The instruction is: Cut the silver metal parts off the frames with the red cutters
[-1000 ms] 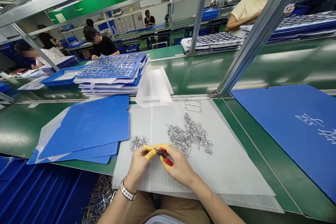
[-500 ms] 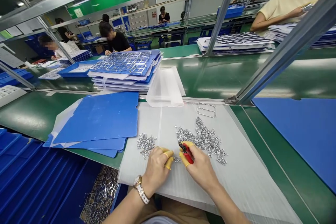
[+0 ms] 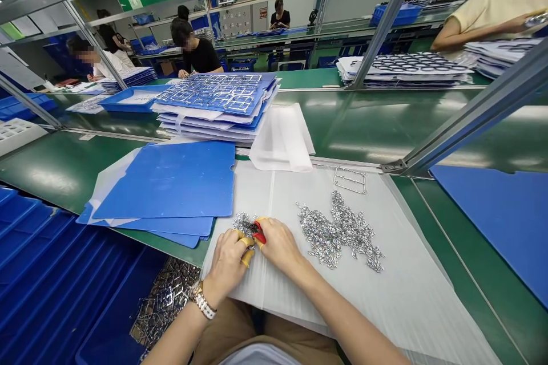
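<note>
My right hand [image 3: 279,244], with yellow finger cots, is closed around red-handled nippers [image 3: 259,236]. Their dark jaws point left at a small pile of shiny metal pieces [image 3: 242,222]. Beside them my left hand [image 3: 228,258], also in yellow finger cots, is pinched at the near edge of that pile; what its fingertips hold is hidden. A larger pile of the same silvery pieces [image 3: 338,234] lies to the right on the white foam sheet [image 3: 325,296]. Behind it sits a thin metal sprue frame [image 3: 350,180].
Blue plastic sheets [image 3: 171,182] lie at left, before a stack of sheets bearing metal frames [image 3: 214,94]. Below the bench edge, a blue bin holds scrap frames [image 3: 166,296]. A slanted metal post [image 3: 471,108] stands at right. Co-workers sit across the benches.
Both hands have moved left, from between the two piles to the small pile, the right one carrying the nippers. The small pieces formerly between the hands no longer show there. The view has shifted slightly.
</note>
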`<state>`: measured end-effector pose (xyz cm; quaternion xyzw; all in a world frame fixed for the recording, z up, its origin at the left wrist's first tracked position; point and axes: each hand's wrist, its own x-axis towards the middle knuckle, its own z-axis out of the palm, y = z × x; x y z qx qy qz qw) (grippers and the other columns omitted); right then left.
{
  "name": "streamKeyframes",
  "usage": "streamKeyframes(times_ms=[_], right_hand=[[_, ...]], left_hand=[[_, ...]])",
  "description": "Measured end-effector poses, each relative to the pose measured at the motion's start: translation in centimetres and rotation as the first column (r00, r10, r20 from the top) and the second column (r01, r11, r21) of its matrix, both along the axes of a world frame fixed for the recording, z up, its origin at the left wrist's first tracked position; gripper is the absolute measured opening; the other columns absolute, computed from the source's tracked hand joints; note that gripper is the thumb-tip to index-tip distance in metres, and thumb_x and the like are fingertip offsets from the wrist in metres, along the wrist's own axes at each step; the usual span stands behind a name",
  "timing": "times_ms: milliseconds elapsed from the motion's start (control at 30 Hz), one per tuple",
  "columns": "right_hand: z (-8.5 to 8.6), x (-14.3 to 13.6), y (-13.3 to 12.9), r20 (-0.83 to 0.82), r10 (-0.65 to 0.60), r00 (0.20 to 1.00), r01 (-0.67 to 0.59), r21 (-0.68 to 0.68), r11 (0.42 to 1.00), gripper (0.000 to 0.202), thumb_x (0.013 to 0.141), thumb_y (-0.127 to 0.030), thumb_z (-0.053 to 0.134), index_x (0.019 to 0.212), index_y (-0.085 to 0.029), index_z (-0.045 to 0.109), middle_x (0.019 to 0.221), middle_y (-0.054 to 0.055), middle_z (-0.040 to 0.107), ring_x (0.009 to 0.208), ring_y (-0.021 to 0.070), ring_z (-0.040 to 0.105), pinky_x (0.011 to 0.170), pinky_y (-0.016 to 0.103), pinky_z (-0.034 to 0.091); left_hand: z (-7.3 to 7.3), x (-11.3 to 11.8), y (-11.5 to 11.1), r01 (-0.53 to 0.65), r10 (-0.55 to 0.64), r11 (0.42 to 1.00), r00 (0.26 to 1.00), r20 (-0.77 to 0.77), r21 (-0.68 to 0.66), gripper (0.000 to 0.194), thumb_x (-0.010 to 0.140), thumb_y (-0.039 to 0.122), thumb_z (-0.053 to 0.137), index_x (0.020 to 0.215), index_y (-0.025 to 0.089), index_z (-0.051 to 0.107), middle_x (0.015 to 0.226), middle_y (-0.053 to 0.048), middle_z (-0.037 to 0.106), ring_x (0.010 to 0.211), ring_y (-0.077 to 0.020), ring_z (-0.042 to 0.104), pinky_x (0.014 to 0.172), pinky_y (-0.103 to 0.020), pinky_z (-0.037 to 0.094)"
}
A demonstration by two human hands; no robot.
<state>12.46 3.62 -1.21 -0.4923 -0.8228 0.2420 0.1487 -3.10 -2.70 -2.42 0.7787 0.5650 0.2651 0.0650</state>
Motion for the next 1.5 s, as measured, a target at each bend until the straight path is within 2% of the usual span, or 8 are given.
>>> streamKeyframes(times_ms=[433,567,733,900,1000,1167,1400,1500], right_hand=[[1.0,3.5,0.6,-0.031,0.042,0.999,-0.045,-0.117,0.992,0.026,0.079,-0.015,0.048,0.103,-0.02,0.055,0.098,0.004,0.065,0.084,0.0161,0.06,0.069,0.024,0.04],[1.4,3.4,0.0,-0.185,-0.009,0.983,-0.036,-0.238,0.971,0.026,0.075,-0.017,0.051,0.1,-0.021,0.054,0.088,0.001,0.065,0.077,0.0154,0.059,0.066,0.025,0.04],[1.4,3.2,0.3,-0.479,-0.153,0.865,-0.103,-0.466,0.879,0.027,0.075,-0.025,0.055,0.101,-0.02,0.052,0.078,-0.002,0.062,0.072,0.0141,0.057,0.065,0.025,0.043],[1.1,3.6,1.0,-0.236,-0.075,0.969,0.033,-0.18,0.983,0.024,0.082,-0.021,0.049,0.105,-0.02,0.053,0.092,0.003,0.064,0.082,0.017,0.059,0.072,0.029,0.043],[0.6,3.0,1.3,-0.121,0.031,0.992,-0.038,-0.055,0.998,0.024,0.081,-0.015,0.049,0.103,-0.02,0.056,0.101,0.007,0.064,0.095,0.0203,0.057,0.081,0.031,0.04],[-0.2,1.3,2.0,-0.073,0.108,0.991,-0.112,-0.052,0.992,0.023,0.08,-0.012,0.052,0.101,-0.019,0.059,0.096,0.009,0.065,0.094,0.0223,0.057,0.082,0.032,0.038],[0.3,1.7,2.4,-0.144,0.029,0.989,-0.049,-0.135,0.99,0.02,0.079,-0.017,0.05,0.098,-0.02,0.058,0.087,0.004,0.066,0.079,0.0175,0.06,0.068,0.027,0.04],[0.5,2.4,1.7,-0.321,-0.085,0.943,-0.002,-0.261,0.965,0.024,0.082,-0.024,0.047,0.104,-0.02,0.054,0.084,0.001,0.064,0.072,0.0141,0.059,0.063,0.024,0.042]], left_hand=[[1.2,-0.9,0.3,0.007,-0.008,1.0,0.996,-0.093,-0.008,0.016,0.085,0.023,0.057,0.099,0.021,0.063,0.087,-0.007,0.061,0.083,-0.0223,0.053,0.072,-0.036,0.04],[2.8,0.5,0.7,0.047,-0.03,0.991,0.991,-0.132,0.128,0.028,0.086,0.021,0.054,0.114,0.019,0.058,0.096,-0.009,0.064,0.087,-0.0231,0.054,0.073,-0.037,0.039],[3.2,1.9,1.4,0.117,-0.072,0.968,0.977,-0.202,0.223,0.02,0.086,0.015,0.054,0.103,0.021,0.062,0.087,-0.006,0.067,0.077,-0.0207,0.056,0.069,-0.036,0.038],[1.9,0.0,1.8,0.026,-0.039,0.996,0.989,0.14,0.088,0.016,0.086,0.017,0.053,0.098,0.02,0.064,0.085,-0.007,0.067,0.081,-0.0197,0.06,0.073,-0.034,0.045],[1.0,-1.0,1.5,-0.06,0.098,0.992,0.912,0.397,-0.109,0.014,0.085,0.02,0.054,0.093,0.019,0.066,0.088,-0.006,0.069,0.077,-0.0178,0.062,0.069,-0.03,0.049],[0.3,-1.3,1.0,-0.065,0.336,0.917,0.653,0.678,-0.393,0.016,0.08,0.028,0.06,0.088,0.017,0.067,0.08,-0.006,0.07,0.069,-0.0173,0.064,0.056,-0.025,0.048],[0.6,-0.9,1.5,-0.021,0.406,0.894,0.458,0.791,-0.447,0.02,0.071,0.031,0.069,0.083,0.015,0.068,0.074,-0.005,0.069,0.057,-0.0127,0.058,0.05,-0.022,0.044],[0.9,0.2,2.0,0.008,0.435,0.885,0.344,0.832,-0.466,0.023,0.067,0.033,0.072,0.08,0.015,0.066,0.072,-0.004,0.067,0.048,-0.0097,0.053,0.046,-0.022,0.042]])
